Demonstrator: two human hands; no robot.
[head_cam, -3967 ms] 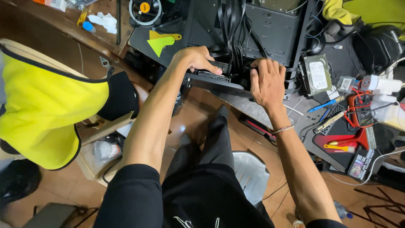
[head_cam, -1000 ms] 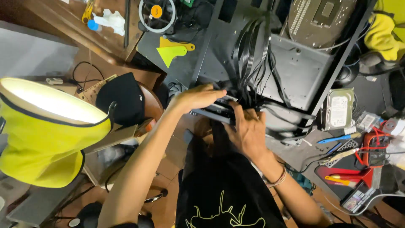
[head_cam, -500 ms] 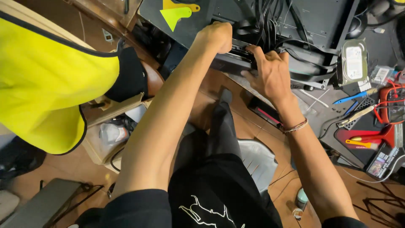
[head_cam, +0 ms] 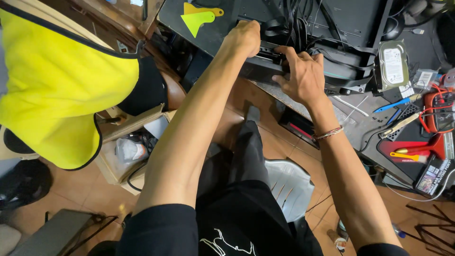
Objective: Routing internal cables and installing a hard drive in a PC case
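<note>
Both hands grip a black box-shaped unit (head_cam: pixel 265 66) at the desk (head_cam: pixel 360 125) edge — left hand (head_cam: pixel 244 38) closed over its top, right hand (head_cam: pixel 301 76) clasping its front — black cables (head_cam: pixel 296 21) crowding above, hard drive (head_cam: pixel 393 64) just right.

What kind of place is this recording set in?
Probably a computer repair bench: an open black computer case with cable bundles, a bare hard drive and hand tools on the worktable.
</note>
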